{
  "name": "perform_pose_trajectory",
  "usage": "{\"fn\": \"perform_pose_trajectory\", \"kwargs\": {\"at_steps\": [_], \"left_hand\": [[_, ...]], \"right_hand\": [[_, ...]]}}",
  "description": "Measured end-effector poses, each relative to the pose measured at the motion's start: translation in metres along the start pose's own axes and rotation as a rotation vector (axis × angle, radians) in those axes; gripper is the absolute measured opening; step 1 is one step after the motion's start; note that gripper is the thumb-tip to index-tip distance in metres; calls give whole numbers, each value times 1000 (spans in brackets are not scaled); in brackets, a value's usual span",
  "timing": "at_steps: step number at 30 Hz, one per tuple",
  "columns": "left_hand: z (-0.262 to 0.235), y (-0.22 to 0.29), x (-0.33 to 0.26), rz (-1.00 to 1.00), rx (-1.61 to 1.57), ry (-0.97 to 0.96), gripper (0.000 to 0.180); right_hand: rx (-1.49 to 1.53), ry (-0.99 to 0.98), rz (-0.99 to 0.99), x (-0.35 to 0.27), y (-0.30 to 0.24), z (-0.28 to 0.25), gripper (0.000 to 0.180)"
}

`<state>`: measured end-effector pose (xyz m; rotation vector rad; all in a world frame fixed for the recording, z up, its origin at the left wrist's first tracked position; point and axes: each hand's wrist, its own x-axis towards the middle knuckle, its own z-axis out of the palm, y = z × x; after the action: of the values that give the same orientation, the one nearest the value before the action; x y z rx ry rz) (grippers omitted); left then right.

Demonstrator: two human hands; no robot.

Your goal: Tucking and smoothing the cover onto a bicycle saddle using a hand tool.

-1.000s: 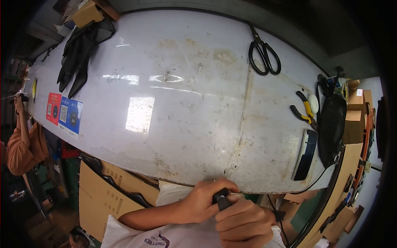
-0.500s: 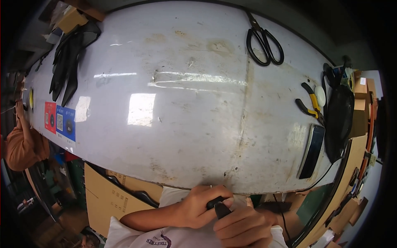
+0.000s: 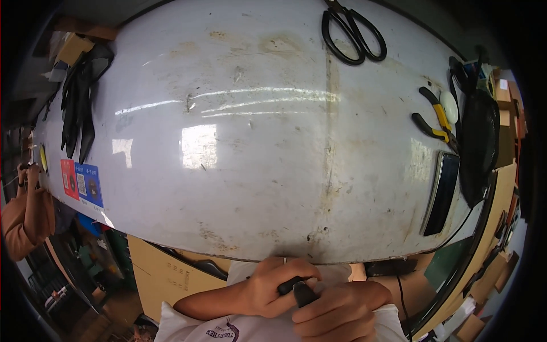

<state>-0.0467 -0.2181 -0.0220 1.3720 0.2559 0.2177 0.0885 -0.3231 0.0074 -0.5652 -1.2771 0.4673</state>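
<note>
Close to my body at the table's near edge, my left hand (image 3: 278,288) and my right hand (image 3: 336,313) work close together. My left hand's fingers curl round a small black piece (image 3: 289,285), and a ring shows on one finger. From my right hand's closed grip pokes a dark, blunt-ended piece (image 3: 305,293). Whether the two dark ends belong to one thing, and of what kind, cannot be made out, since the fingers cover most of them. Both hands are over my lap, just off the white tabletop (image 3: 262,182).
Scissors (image 3: 353,34) lie at the far edge. On the right are yellow-and-black pliers (image 3: 437,117), a white oval thing (image 3: 449,107), a phone (image 3: 441,194) and a black pouch-like thing (image 3: 478,148). Black floppy pieces (image 3: 80,102) lie far left; another person (image 3: 28,219) is beyond.
My view has shifted a little, so the tabletop things sit differently in the picture. My hands stay together with the dark pieces, whose ends have turned slightly.
</note>
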Motion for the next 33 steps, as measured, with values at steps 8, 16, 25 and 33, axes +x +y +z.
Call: {"fn": "perform_pose_trajectory", "kwargs": {"at_steps": [8,16,25,33], "left_hand": [[-4,-8,2,100,26,2,31],[-8,-7,2,67,7,28,31],[-8,-7,-3,24,-2,-16,37],[-5,6,-2,-88,-75,0,31]], "right_hand": [[324,802,174,-4,9,22,18],[286,633,-203,-8,38,27,25],[204,358,-103,-11,2,0,33],[-170,175,-74,-32,-36,-21,32]]}}
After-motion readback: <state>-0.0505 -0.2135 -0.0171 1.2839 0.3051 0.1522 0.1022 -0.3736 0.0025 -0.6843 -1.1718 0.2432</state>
